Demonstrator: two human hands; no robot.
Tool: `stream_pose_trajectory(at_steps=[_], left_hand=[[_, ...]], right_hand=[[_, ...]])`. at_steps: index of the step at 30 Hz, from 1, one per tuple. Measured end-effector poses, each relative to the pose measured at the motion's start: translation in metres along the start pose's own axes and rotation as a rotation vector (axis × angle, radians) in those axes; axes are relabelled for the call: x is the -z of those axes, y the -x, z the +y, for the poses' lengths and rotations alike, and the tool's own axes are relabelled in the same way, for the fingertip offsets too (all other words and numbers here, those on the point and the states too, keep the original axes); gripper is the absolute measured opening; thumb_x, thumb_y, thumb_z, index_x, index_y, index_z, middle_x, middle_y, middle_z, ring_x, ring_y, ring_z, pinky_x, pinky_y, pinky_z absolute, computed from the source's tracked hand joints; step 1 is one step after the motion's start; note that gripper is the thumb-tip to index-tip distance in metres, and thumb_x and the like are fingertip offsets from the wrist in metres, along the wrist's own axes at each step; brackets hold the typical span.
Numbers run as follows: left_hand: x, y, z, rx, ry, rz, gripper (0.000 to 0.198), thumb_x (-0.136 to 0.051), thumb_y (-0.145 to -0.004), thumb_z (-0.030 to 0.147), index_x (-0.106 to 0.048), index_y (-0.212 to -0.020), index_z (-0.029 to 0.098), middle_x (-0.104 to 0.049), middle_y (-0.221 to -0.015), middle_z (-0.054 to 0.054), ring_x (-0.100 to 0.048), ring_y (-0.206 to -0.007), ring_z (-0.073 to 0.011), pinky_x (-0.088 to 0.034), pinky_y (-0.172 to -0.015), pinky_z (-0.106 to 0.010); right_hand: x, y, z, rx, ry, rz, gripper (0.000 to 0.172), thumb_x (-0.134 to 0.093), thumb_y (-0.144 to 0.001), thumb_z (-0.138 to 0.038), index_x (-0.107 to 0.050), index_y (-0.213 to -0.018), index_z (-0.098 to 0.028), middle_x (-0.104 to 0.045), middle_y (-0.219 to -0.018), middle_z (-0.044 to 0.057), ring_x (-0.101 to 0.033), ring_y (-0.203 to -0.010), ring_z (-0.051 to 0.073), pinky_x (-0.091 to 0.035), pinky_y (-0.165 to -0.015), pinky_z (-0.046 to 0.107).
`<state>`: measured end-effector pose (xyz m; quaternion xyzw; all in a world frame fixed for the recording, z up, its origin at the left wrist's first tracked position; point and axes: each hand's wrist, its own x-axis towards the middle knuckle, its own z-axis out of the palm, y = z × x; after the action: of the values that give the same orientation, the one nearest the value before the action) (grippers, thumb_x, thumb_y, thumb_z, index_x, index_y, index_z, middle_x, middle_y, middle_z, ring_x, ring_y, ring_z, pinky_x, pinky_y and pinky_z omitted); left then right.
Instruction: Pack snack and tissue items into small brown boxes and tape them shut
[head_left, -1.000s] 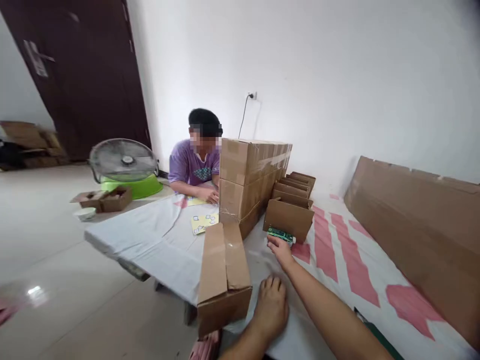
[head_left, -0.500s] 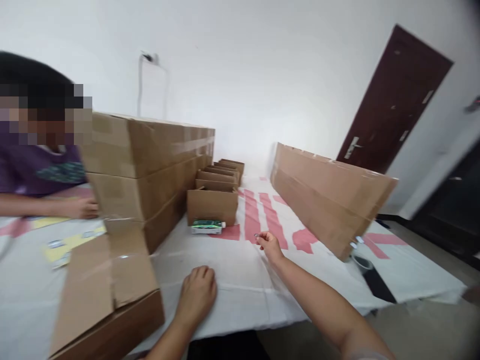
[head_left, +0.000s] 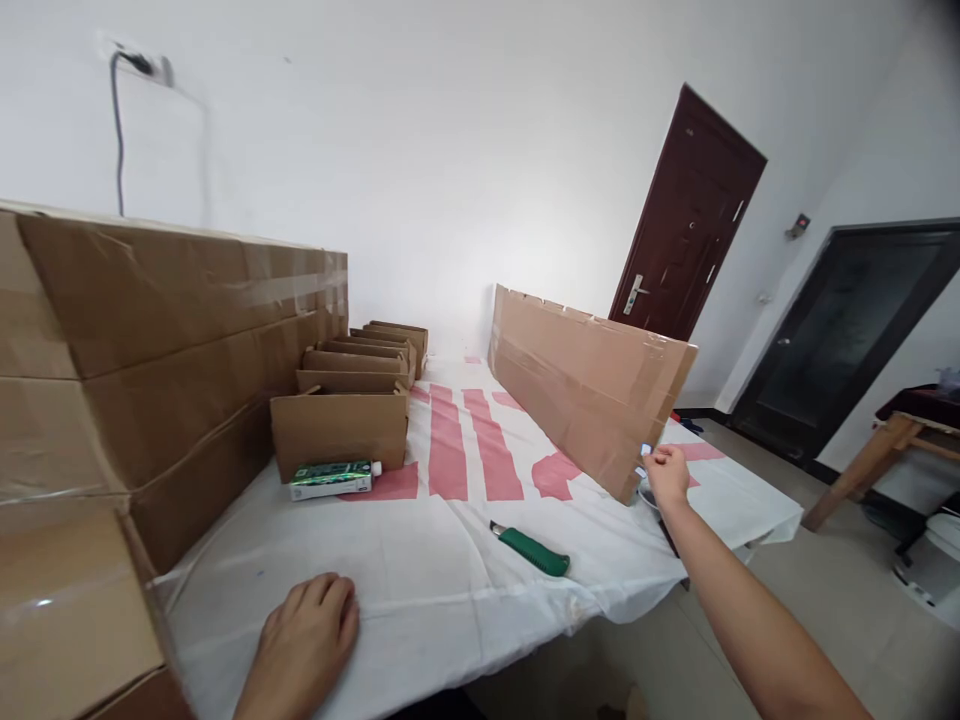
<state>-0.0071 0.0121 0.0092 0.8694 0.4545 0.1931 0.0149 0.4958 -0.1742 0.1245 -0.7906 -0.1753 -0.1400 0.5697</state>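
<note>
Reaching right hand [head_left: 666, 472] to long carton [head_left: 585, 385]'s near corner, curled, hold unclear; rested left hand [head_left: 307, 635] flat, well apart.

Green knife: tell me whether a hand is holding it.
No: the knife lies free on the cloth, apart from the left hand and the right hand.

Long taped cardboard box [head_left: 585, 385], standing on edge on the table [head_left: 450, 570], right side.

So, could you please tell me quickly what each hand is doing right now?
Left hand: open, flat on the white cloth, holding nothing.
Right hand: curled by the long carton; grip cannot be told.
</note>
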Motion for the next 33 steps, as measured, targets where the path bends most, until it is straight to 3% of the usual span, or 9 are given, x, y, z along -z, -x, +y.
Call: stream_pose_trajectory(at_steps=[7,15,18,21,24,27,30,33], left_hand=[[0.007,0.001,0.004,0.016,0.014,-0.013,0.03,-0.036,-0.086,0.027,-0.065,-0.091,0.017,-0.065,-0.105,-0.012,-0.055,-0.101,-0.0286,-0.041,-0.086,-0.041],[0.01,0.003,0.006,0.02,0.061,0.008,0.024,-0.04,-0.086,0.023,-0.063,-0.089,0.019,-0.065,-0.1,-0.01,-0.055,-0.098,-0.0264,-0.041,-0.084,-0.039],[0.01,0.003,0.006,-0.005,0.114,0.086,0.02,-0.042,-0.084,0.019,-0.062,-0.083,0.018,-0.063,-0.092,-0.011,-0.056,-0.092,-0.0278,-0.043,-0.081,-0.042],[0.012,0.007,0.012,-0.095,0.184,0.177,0.019,-0.043,-0.08,0.012,-0.061,-0.079,0.016,-0.061,-0.085,-0.012,-0.057,-0.087,-0.0281,-0.047,-0.078,-0.044],[0.02,0.021,0.024,-0.178,0.17,0.183,0.023,-0.044,-0.075,0.006,-0.06,-0.087,0.018,-0.061,-0.099,-0.011,-0.057,-0.098,-0.0238,-0.048,-0.087,-0.038],[0.042,0.046,0.04,-0.287,0.155,0.192,0.027,-0.046,-0.072,0.006,-0.059,-0.092,0.02,-0.06,-0.109,-0.01,-0.055,-0.107,-0.0223,-0.047,-0.093,-0.037],[0.083,0.077,0.048,-0.569,0.205,0.219,0.032,-0.047,-0.076,0.01,-0.054,-0.106,0.019,-0.057,-0.116,-0.014,-0.049,-0.119,-0.0278,-0.044,-0.098,-0.044],[0.135,0.095,0.024,-0.624,0.134,0.289,0.031,-0.049,-0.081,0.016,-0.053,-0.111,0.02,-0.056,-0.119,-0.014,-0.046,-0.122,-0.0293,-0.041,-0.101,-0.045]], right_hand=[[0.0,-0.021,0.0,-0.091,0.178,0.096,0.028,-0.056,-0.091,-0.038,-0.059,-0.108,-0.015,-0.063,-0.103,0.005,-0.061,-0.087,0.017,-0.052,-0.079,0.037],[0.003,-0.019,-0.01,-0.082,0.27,0.114,0.025,-0.065,-0.079,-0.038,-0.059,-0.089,-0.016,-0.062,-0.077,0.002,-0.057,-0.071,0.018,-0.047,-0.07,0.034],[0.01,-0.014,-0.017,-0.055,0.272,0.14,0.026,-0.066,-0.071,-0.039,-0.057,-0.085,-0.018,-0.062,-0.073,0.006,-0.056,-0.07,0.023,-0.044,-0.067,0.037],[0.007,0.006,-0.026,0.044,0.224,0.123,0.033,-0.061,-0.071,-0.036,-0.054,-0.097,-0.018,-0.062,-0.084,0.01,-0.057,-0.076,0.025,-0.043,-0.071,0.039],[-0.013,0.048,-0.031,0.193,0.1,-0.059,0.031,-0.058,-0.071,-0.039,-0.054,-0.095,-0.02,-0.06,-0.077,0.006,-0.057,-0.07,0.023,-0.044,-0.071,0.035],[-0.038,0.116,-0.034,0.365,-0.043,-0.394,0.026,-0.058,-0.07,-0.047,-0.057,-0.082,-0.024,-0.059,-0.067,0.003,-0.055,-0.06,0.021,-0.045,-0.06,0.033],[-0.051,0.194,-0.041,0.617,-0.103,-0.889,0.019,-0.055,-0.08,-0.045,-0.059,-0.08,-0.026,-0.061,-0.068,0.002,-0.057,-0.061,0.02,-0.046,-0.058,0.03],[-0.056,0.255,-0.05,0.898,-0.132,-1.28,0.011,-0.05,-0.086,-0.031,-0.061,-0.085,-0.027,-0.065,-0.078,0.002,-0.061,-0.069,0.018,-0.048,-0.064,0.029]])
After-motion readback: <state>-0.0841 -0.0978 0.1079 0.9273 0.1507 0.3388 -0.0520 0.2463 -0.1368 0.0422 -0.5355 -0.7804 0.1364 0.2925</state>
